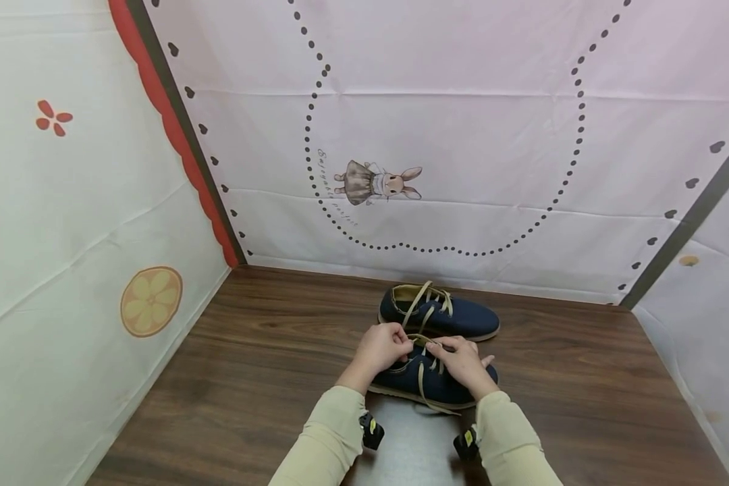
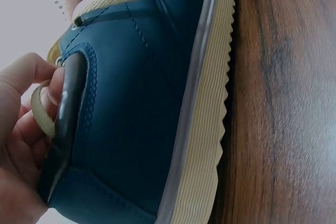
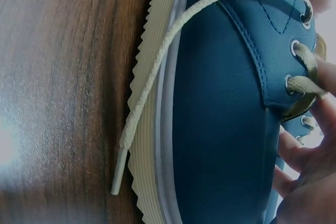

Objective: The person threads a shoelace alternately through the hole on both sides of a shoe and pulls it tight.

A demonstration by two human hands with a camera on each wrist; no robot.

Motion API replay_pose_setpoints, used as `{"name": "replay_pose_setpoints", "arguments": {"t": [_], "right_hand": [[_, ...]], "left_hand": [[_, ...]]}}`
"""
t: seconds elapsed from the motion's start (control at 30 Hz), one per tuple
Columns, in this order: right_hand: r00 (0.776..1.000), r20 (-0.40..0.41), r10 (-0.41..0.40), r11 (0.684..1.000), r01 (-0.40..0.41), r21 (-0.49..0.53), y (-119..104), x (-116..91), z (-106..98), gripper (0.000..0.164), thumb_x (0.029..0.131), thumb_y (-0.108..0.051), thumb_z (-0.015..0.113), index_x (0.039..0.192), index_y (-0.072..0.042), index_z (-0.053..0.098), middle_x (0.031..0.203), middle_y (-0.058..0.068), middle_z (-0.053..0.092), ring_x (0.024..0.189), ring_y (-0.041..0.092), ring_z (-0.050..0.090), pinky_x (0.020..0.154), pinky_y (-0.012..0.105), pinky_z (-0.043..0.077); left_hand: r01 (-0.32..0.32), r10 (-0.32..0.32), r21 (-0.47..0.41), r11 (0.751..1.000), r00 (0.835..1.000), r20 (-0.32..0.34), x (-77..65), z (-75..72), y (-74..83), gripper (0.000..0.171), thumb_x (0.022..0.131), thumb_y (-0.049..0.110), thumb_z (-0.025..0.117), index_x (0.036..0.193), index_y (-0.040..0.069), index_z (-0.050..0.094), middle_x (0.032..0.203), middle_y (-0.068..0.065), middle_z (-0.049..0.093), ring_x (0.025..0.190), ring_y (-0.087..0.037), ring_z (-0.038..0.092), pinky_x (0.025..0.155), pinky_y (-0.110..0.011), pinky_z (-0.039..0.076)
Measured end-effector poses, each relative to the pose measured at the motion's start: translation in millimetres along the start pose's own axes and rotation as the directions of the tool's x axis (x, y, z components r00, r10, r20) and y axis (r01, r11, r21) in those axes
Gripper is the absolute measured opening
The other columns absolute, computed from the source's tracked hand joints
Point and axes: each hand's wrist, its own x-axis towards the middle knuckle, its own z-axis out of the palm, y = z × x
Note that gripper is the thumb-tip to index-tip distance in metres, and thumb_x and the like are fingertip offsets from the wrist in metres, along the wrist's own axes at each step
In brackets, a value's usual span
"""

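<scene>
A navy blue shoe (image 1: pixel 446 390) with a ribbed cream sole lies on its base, toe to the right. At its ankle opening, my left hand (image 1: pixel 381 349) pinches the cream shoelace (image 2: pixel 41 109) close to the top eyelet; a small loop of it hangs by the fingers. My right hand (image 1: pixel 466 364) grips the shoe by the tongue and lacing, fingers reaching over to the far side. A loose lace end (image 3: pixel 157 61) drapes down the near side, its tip on the floor in the right wrist view. The inside of the shoe is mostly hidden.
The matching navy shoe (image 1: pixel 470 317) stands just behind, toe also right, with loose laces over its opening. Both are on a dark wood-grain surface (image 1: pixel 267 364). A printed cloth wall (image 1: pixel 462 155) rises close behind them, with side walls left and right.
</scene>
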Motion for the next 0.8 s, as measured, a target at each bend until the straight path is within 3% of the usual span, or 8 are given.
{"name": "replay_pose_setpoints", "arguments": {"t": [0.17, 0.3, 0.4, 0.5, 0.6, 0.67, 0.8], "right_hand": [[0.999, -0.007, -0.045, 0.997, 0.045, 0.055, -7, 3, -1, 0.032, 0.093, -0.033, 0.052, 0.108, -0.01, 0.069, 0.119, 0.01, 0.057, 0.124, 0.037, 0.037, 0.093, 0.069, -0.015], [0.996, -0.002, -0.084, 0.992, 0.084, 0.091, -13, 9, 0, 0.029, 0.095, -0.027, 0.052, 0.108, -0.007, 0.069, 0.119, 0.013, 0.058, 0.122, 0.035, 0.042, 0.098, 0.066, -0.007], [0.993, 0.023, -0.112, 0.987, 0.109, 0.121, -17, 14, 1, 0.025, 0.093, -0.024, 0.057, 0.106, -0.006, 0.07, 0.115, 0.014, 0.059, 0.113, 0.035, 0.049, 0.102, 0.059, 0.018], [0.989, -0.008, -0.145, 0.981, 0.144, 0.127, -20, 17, -2, 0.021, 0.092, -0.019, 0.059, 0.102, -0.004, 0.07, 0.108, 0.013, 0.061, 0.101, 0.03, 0.055, 0.088, 0.045, 0.041], [0.988, -0.091, -0.121, 0.975, 0.135, 0.174, -19, 20, -9, 0.02, 0.093, -0.018, 0.058, 0.101, -0.002, 0.068, 0.101, 0.012, 0.063, 0.094, 0.026, 0.057, 0.076, 0.035, 0.045], [0.986, -0.139, -0.088, 0.959, 0.122, 0.256, -18, 22, -16, 0.023, 0.094, -0.018, 0.056, 0.104, 0.0, 0.066, 0.096, 0.013, 0.065, 0.089, 0.024, 0.059, 0.077, 0.037, 0.045], [0.98, -0.196, -0.018, 0.887, 0.106, 0.45, -19, 24, -32, 0.027, 0.096, -0.017, 0.053, 0.108, 0.006, 0.059, 0.078, 0.004, 0.065, 0.073, 0.013, 0.061, 0.075, 0.034, 0.048]], "left_hand": [[0.018, -0.019, -0.02, 1.0, 1.0, -0.017, 0.9, 1.7, 0.4, 0.015, 0.088, 0.031, 0.064, 0.079, 0.018, 0.064, 0.059, 0.015, 0.061, 0.055, -0.004, 0.053, 0.057, -0.024, 0.04], [0.034, -0.037, -0.13, 0.991, 0.999, -0.02, 2.3, 0.8, -0.8, 0.014, 0.087, 0.027, 0.066, 0.09, 0.015, 0.059, 0.072, 0.009, 0.067, 0.069, -0.008, 0.06, 0.064, -0.027, 0.044], [0.04, -0.043, -0.187, 0.982, 0.999, -0.013, 2.3, -0.1, -3.6, 0.016, 0.087, 0.024, 0.067, 0.096, 0.015, 0.057, 0.083, 0.005, 0.069, 0.079, -0.011, 0.062, 0.07, -0.03, 0.046], [0.027, -0.03, -0.202, 0.979, 0.999, -0.011, 1.6, -0.9, -6.0, 0.008, 0.09, 0.02, 0.063, 0.096, 0.015, 0.061, 0.087, 0.004, 0.069, 0.079, -0.011, 0.061, 0.068, -0.029, 0.045], [-0.002, 0.0, -0.247, 0.969, 1.0, -0.008, 0.6, -2.1, -8.6, 0.01, 0.093, 0.015, 0.055, 0.097, 0.014, 0.065, 0.088, 0.004, 0.069, 0.075, -0.01, 0.059, 0.063, -0.026, 0.043], [-0.034, 0.032, -0.276, 0.961, 0.999, -0.013, -0.5, -3.5, -11.8, 0.015, 0.095, 0.013, 0.052, 0.099, 0.013, 0.067, 0.09, 0.004, 0.069, 0.075, -0.01, 0.059, 0.062, -0.025, 0.042], [-0.105, 0.106, -0.288, 0.952, 0.994, -0.011, -3.4, -5.9, -19.4, 0.015, 0.094, 0.011, 0.054, 0.102, 0.011, 0.067, 0.093, 0.002, 0.069, 0.081, -0.012, 0.059, 0.066, -0.023, 0.044]]}}
